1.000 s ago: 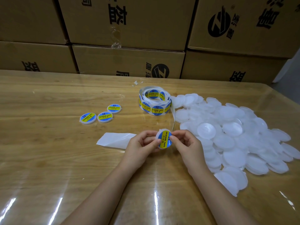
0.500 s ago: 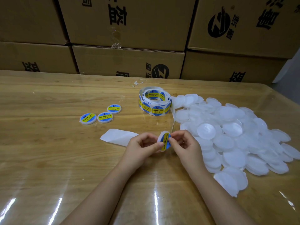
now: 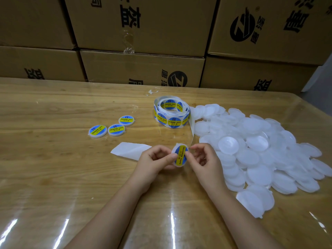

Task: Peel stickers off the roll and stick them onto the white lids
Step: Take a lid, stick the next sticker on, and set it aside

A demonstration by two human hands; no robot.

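Now we hold the white lid [image 3: 175,164] with its face turned back towards us; half a second ago it stood almost edge-on between our fingers. Our left hand [image 3: 154,162] pinches its nine o'clock edge and our right hand [image 3: 203,159] pinches its three o'clock edge, both thumbs lying on the blue and yellow sticker [image 3: 181,153]. We judge the sticker is on and being smoothed down, so this lid is nearly ready to join the three finished lids [image 3: 111,127] at ten o'clock. The sticker roll [image 3: 171,114] sits at twelve o'clock, its spent backing strip [image 3: 131,150] trails out at nine o'clock, and the pile of bare lids [image 3: 260,150] waits at three o'clock.
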